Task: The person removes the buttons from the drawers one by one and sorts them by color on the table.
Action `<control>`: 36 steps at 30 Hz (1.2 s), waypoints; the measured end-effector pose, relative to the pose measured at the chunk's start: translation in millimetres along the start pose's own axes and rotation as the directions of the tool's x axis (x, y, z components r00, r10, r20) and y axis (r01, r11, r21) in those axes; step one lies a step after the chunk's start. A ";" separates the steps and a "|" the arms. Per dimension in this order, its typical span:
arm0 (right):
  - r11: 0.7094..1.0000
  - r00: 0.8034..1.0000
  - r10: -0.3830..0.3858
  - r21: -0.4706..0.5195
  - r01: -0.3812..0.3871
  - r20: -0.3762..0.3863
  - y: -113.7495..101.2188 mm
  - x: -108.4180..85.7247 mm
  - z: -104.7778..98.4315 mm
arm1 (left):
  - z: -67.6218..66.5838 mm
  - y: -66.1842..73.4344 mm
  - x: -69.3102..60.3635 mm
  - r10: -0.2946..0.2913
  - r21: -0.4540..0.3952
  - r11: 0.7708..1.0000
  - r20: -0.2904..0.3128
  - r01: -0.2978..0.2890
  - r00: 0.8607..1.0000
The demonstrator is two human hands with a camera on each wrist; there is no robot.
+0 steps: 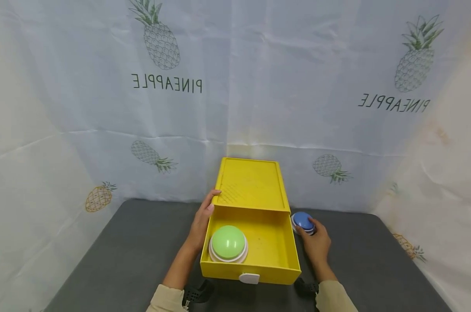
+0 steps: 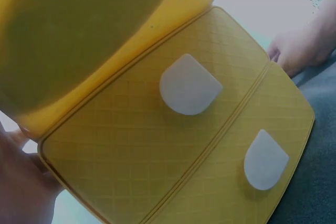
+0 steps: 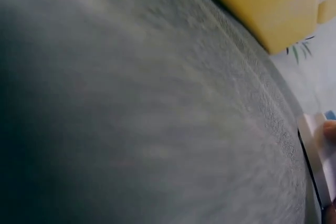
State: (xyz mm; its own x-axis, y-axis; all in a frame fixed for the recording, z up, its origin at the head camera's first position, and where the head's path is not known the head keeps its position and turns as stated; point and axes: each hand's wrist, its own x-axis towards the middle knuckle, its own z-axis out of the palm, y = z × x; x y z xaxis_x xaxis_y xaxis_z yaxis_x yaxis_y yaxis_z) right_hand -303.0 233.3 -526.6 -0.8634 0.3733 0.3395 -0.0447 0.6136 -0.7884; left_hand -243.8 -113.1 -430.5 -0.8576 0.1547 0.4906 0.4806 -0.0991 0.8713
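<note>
A yellow drawer box (image 1: 255, 184) stands with its top drawer (image 1: 264, 242) pulled out. Inside that drawer, at the front left corner, sits a green dome push button (image 1: 228, 242) on a white base. My left hand (image 1: 199, 223) rests against the box's left side, one fingertip over the top edge. To the right of the box, on the table, my right hand (image 1: 316, 242) holds a blue dome push button (image 1: 303, 221) with a white base between thumb and fingers. In the right wrist view only the white base (image 3: 317, 156) and some fingertips show.
Below the open drawer, the left wrist view shows closed drawer fronts with white tabs (image 2: 190, 85). Another white tab (image 1: 249, 278) sits on the open drawer's front. A dark grey tabletop (image 1: 142, 242) lies underneath, and pineapple-printed cloth (image 1: 259, 86) hangs behind and at the sides.
</note>
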 end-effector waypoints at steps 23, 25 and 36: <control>0.991 0.991 0.039 0.120 -0.054 0.124 -29.2 8.8 -21.9 | -2.4 -2.2 1.1 0.037 -0.042 0.998 0.016 -0.036 0.999; 0.986 0.992 0.007 0.166 -0.029 0.129 -41.7 3.1 -31.4 | -2.7 -1.7 1.5 0.037 -0.043 0.998 0.006 -0.037 0.999; 0.949 0.958 -0.206 0.280 0.146 0.200 -125.8 -39.9 -100.4 | -1.9 0.7 1.8 0.022 -0.027 0.999 0.015 -0.022 1.000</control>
State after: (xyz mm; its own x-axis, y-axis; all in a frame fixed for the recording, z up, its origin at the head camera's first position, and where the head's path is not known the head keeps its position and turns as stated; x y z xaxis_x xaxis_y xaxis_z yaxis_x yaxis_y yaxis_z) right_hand -212.5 211.2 -389.4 -0.9182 0.0921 0.3854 -0.3091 0.4419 -0.8421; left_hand -245.3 -114.8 -429.1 -0.8438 0.1671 0.5099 0.4941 -0.1289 0.8598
